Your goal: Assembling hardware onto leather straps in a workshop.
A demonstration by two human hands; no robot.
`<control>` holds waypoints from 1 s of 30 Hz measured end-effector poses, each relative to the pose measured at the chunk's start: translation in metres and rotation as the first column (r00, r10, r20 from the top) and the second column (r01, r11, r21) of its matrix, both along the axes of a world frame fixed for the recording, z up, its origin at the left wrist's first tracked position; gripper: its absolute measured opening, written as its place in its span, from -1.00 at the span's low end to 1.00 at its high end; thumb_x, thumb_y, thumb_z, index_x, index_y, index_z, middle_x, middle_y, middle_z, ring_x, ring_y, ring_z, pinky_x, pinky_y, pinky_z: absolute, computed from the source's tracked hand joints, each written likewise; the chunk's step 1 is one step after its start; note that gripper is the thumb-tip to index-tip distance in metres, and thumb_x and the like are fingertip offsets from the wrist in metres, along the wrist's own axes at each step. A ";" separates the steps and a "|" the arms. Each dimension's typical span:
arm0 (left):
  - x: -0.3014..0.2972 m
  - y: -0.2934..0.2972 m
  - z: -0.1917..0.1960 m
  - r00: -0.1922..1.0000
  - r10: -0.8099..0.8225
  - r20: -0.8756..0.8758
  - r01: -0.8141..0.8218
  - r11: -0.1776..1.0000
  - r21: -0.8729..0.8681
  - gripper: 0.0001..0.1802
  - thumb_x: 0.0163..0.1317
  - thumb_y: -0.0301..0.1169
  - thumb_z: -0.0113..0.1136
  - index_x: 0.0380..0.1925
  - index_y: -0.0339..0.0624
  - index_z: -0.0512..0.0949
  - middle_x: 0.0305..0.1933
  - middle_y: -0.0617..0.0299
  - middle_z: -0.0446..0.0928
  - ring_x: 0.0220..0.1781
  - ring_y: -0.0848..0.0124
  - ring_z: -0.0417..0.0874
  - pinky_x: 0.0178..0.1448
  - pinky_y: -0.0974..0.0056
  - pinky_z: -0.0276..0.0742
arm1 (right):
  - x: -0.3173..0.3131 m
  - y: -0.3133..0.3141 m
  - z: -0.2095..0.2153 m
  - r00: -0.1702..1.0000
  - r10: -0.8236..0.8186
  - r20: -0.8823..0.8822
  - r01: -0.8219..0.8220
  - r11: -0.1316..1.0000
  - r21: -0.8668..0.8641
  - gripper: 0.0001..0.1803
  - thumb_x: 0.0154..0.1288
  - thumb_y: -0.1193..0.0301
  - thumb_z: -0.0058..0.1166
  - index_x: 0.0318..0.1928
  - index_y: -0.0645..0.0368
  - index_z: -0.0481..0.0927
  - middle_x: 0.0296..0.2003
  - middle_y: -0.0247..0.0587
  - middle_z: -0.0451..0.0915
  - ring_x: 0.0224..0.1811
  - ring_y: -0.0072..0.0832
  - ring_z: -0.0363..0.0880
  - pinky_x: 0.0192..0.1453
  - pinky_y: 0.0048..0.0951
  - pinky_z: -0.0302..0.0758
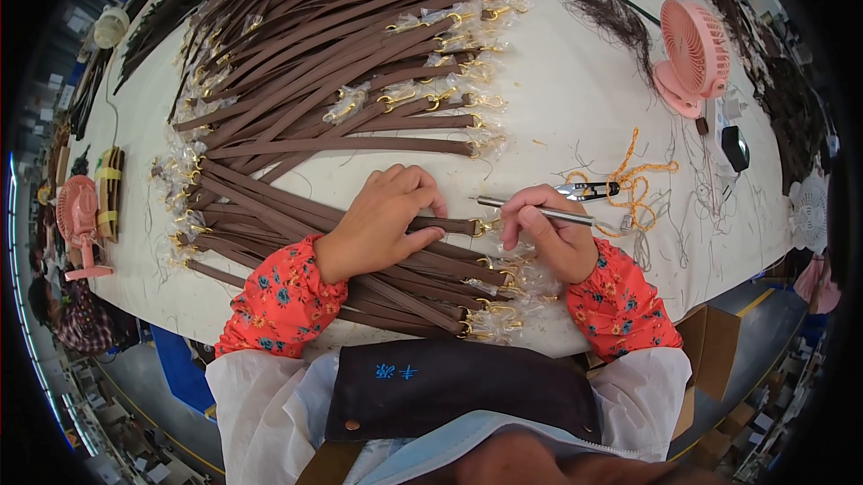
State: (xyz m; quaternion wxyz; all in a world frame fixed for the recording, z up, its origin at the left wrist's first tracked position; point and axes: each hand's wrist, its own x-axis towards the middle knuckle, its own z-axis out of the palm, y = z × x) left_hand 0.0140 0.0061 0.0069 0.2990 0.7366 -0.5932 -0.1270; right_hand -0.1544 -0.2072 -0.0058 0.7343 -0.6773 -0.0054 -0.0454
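My left hand (pixel 385 220) rests on a brown strap (pixel 460 226), with thumb and bent fingers on either side of it near its end. A gold-coloured clasp (pixel 486 226), partly wrapped in clear plastic, sits at that end. In my right hand (pixel 553 233) is a slim silver pen-like tool (pixel 568 214), held between thumb and fingers. Its thin tip points left, just above the strap's end. More brown straps (pixel 422 312) with wrapped gold hardware lie under and around my left forearm.
A large pile of brown straps (pixel 342 53) covers the far table. Black-handled snips (pixel 589 190) and a tangled orange cord (pixel 634 181) lie right of my right hand. Pink fans stand at the far right (pixel 694 46) and left (pixel 78 215). An open cardboard box (pixel 715 350) stands below the table edge.
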 end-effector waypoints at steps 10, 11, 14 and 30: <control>-0.008 -0.002 -0.004 0.998 0.058 -0.023 -0.059 0.997 -0.050 -0.81 0.06 -0.60 0.32 -0.36 -0.22 0.49 -0.36 0.18 0.44 -0.38 0.22 0.56 -0.33 0.24 0.48 | 0.000 0.003 0.003 0.995 -0.069 0.067 0.066 0.997 0.047 -0.78 0.54 0.42 -0.12 -0.01 0.35 0.46 -0.30 -0.17 0.59 -0.29 -0.53 0.59 -0.15 -0.49 0.55; -0.008 -0.002 -0.003 0.998 0.058 -0.023 -0.059 0.997 -0.049 -0.81 0.06 -0.60 0.32 -0.36 -0.22 0.49 -0.36 0.18 0.44 -0.38 0.22 0.56 -0.33 0.24 0.48 | 0.000 0.003 0.003 0.997 -0.057 0.052 0.056 0.998 0.033 -0.77 0.54 0.41 -0.14 -0.01 0.34 0.46 -0.29 -0.12 0.59 -0.30 -0.50 0.59 -0.13 -0.45 0.56; -0.007 -0.002 0.004 0.970 0.087 -0.226 -0.080 0.996 0.039 -0.79 0.11 -0.58 0.31 -0.29 -0.23 0.46 -0.28 0.15 0.43 -0.42 0.27 0.55 -0.35 0.26 0.47 | 0.000 0.003 0.003 0.998 -0.043 0.034 0.043 0.999 0.018 -0.76 0.55 0.39 -0.17 -0.01 0.34 0.45 -0.28 -0.06 0.60 -0.33 -0.47 0.60 -0.10 -0.41 0.56; -0.012 -0.009 -0.005 0.982 -0.008 0.188 -0.004 0.998 0.065 -0.81 0.19 -0.49 0.23 -0.31 -0.29 0.41 -0.27 0.03 0.41 -0.20 0.03 0.50 -0.12 0.07 0.45 | 0.000 0.004 0.004 0.999 -0.017 -0.030 0.019 0.998 0.055 -0.72 0.57 0.37 -0.22 0.00 0.35 0.43 -0.31 -0.09 0.59 -0.36 -0.48 0.57 -0.15 -0.42 0.55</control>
